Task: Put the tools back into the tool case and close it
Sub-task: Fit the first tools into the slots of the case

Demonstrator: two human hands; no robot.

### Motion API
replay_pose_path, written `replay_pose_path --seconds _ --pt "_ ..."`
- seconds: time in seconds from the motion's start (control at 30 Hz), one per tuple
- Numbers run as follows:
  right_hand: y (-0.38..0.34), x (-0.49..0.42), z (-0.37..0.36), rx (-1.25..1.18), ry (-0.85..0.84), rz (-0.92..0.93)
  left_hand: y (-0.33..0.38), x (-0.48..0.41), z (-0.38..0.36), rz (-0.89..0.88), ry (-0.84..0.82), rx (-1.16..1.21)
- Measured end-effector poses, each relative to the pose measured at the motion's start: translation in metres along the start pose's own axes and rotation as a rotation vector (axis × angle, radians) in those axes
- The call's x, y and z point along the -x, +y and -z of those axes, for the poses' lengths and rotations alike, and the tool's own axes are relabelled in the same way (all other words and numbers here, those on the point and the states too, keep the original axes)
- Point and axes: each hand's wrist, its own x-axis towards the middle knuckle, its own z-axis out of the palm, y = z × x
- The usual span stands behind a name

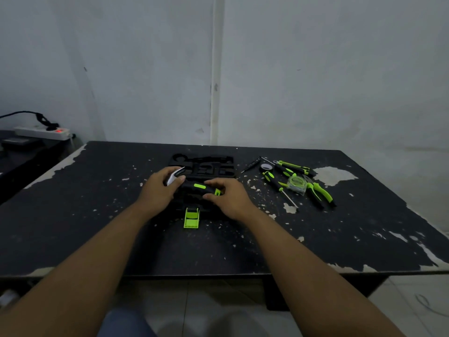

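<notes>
The black tool case [206, 164] lies open in the middle of the table, its green latch [191, 218] hanging at the near edge. A hammer [198, 187] with a black-and-green handle and a silver claw head lies across the case's near half. My left hand [159, 190] grips the silver head. My right hand [227, 198] pinches the end of the handle. To the right of the case lie screwdrivers [277, 181], a tape measure [296, 184], pliers [319, 193], a roll of black tape [266, 167] and a thin tester pen [251, 164].
The black table [97, 239] has a chipped surface; its near edge runs across the lower view. A white power strip [42, 132] with a red light sits on a side surface at the far left. A wall stands right behind the table.
</notes>
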Motion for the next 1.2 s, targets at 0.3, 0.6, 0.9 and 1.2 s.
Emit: replay_pose_path --seconds 0.3,0.6,0.9,1.2 --pt "0.01 0.004 0.031 0.057 -0.059 -0.088 0.007 0.005 -0.025 -0.009 0.003 0.029" --pt "0.007 -0.002 0.038 -0.07 -0.08 -0.124 0.02 0.001 -0.011 0.015 0.017 0.04" --pt "0.012 -0.002 0.027 -0.008 -0.141 -0.146 0.007 0.004 -0.012 0.121 0.095 0.115" --pt "0.018 -0.004 0.025 -0.017 -0.131 -0.133 0.008 -0.018 -0.004 0.327 0.05 -0.1"
